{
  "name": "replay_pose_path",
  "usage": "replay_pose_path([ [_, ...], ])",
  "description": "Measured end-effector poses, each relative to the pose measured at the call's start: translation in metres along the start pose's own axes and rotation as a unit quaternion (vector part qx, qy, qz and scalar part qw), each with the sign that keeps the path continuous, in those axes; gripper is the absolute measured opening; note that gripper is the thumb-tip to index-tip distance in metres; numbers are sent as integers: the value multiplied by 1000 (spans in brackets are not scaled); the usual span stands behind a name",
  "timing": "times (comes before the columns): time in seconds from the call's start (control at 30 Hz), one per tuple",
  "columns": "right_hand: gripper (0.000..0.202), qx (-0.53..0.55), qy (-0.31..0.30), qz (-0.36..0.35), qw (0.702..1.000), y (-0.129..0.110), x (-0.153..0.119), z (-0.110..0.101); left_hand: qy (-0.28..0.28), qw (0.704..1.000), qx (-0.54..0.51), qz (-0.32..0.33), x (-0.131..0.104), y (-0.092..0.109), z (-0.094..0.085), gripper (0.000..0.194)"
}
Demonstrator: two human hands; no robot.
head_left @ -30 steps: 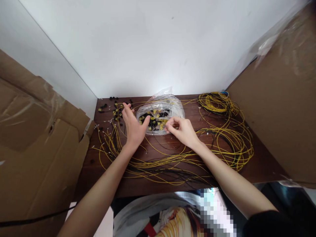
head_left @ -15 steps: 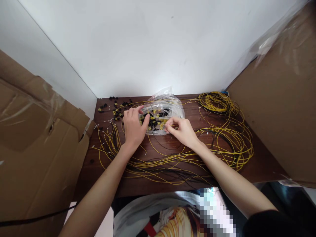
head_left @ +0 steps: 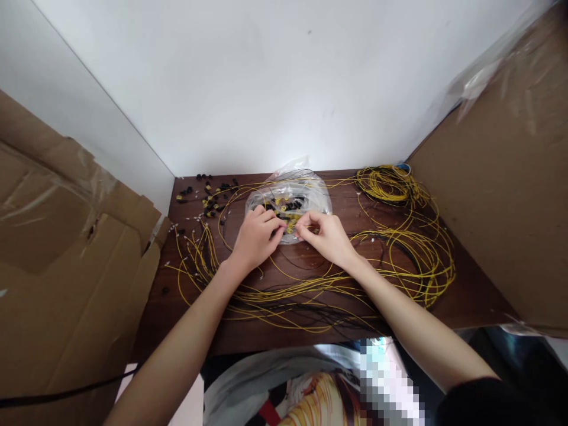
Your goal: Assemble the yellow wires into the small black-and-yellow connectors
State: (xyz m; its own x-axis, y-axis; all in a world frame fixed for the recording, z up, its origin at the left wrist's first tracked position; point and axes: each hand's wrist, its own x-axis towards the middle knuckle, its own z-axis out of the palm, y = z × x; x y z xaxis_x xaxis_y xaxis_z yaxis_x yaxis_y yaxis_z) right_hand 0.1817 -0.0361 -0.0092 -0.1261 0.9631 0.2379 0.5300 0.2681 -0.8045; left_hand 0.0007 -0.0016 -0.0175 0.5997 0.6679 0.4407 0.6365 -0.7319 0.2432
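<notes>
My left hand (head_left: 260,238) is over the front left of a clear plastic bag (head_left: 322,201), thumb and forefinger pinched together. Whatever lies between those fingertips is too small to make out. Just to the right, my right hand (head_left: 327,235) pinches a thin wire, its fingertips close to the left ones. Small black and yellow plastic parts (head_left: 293,205) fill the bag, partly covered by my left hand. Long yellow and black wires (head_left: 293,288) with small white ends run in a loose bundle below both hands.
A coil of yellow wire (head_left: 384,183) lies at the back right. More black and yellow parts (head_left: 213,201) are scattered at the back left of the brown tabletop (head_left: 177,331). Cardboard walls (head_left: 492,177) flank it, with a white wall (head_left: 284,89) behind.
My left hand has moved right and slightly down, from open above the bag's parts to a pinch beside my right fingertips. The right hand stays nearly still.
</notes>
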Motion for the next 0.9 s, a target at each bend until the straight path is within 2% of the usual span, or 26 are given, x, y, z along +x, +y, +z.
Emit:
replay_pose_path([
  [0.23, 11, 6, -1, -6, 1000, 0, -1, 1, -57, 998, 26, -25, 0, -5, -10, 21],
  [0.47, 12, -4, -9, -10, 1000, 0, 0, 2, -81, 997, 2, 12, -1, -7, -8, 17],
  [0.57, 12, -1, -7, -7, 1000, 0, -1, 2, -64, 997, -32, 21, 0, -5, -6, 14],
  [0.67, 13, 17, -1, 4, 1000, -1, -1, 2, -14, 995, -101, 10, 2, -1, -7, 13],
  [0.77, 16, 60, 8, 14, 998, 0, -1, 2, 16, 981, -189, -30, 3, 6, -8, 11],
  [0.9, 20, 147, 13, 33, 989, 1, 0, 1, 14, 957, -277, -88, 4, 12, -7, 9],
])
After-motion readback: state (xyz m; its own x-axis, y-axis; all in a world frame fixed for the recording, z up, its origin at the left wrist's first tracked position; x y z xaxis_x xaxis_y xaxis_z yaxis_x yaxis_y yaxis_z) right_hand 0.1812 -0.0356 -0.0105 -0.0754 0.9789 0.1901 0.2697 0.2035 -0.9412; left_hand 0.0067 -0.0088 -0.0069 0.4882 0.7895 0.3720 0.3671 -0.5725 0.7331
